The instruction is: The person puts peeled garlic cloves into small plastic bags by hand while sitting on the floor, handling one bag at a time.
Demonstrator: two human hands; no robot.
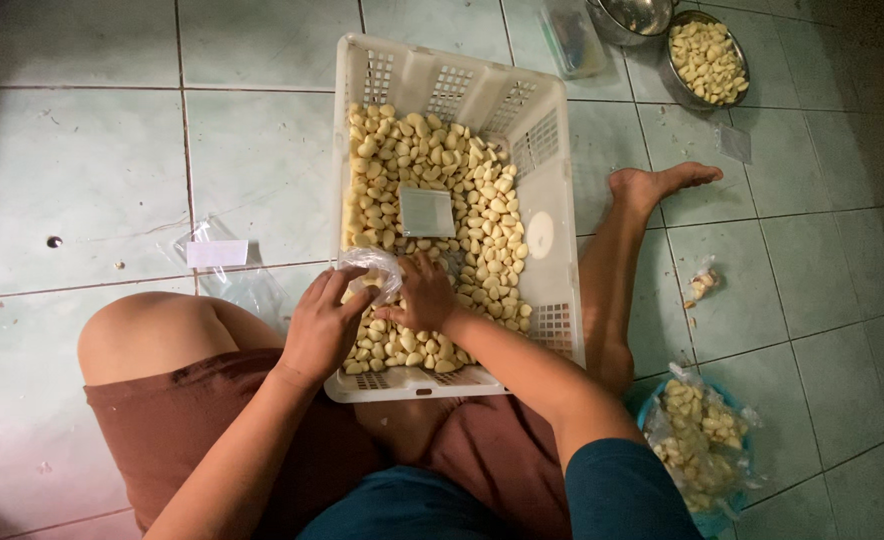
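Now left hand (pixel 324 325) pinches plastic bag (pixel 374 268); right hand (pixel 424 295) closed on garlic cloves (pixel 432 160).

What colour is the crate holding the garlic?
White, seen in the head view: the crate is slotted plastic, full of pale peeled garlic.

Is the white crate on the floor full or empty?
Partly full: peeled garlic cloves cover the white crate's bottom in a shallow layer, well below its rim.

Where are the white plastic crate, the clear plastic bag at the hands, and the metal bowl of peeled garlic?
white plastic crate (pixel 554 215), head view, bare right wall.
clear plastic bag (pixel 374 266), head view, crumpled top.
metal bowl of peeled garlic (pixel 707 62), head view, cloves inside.
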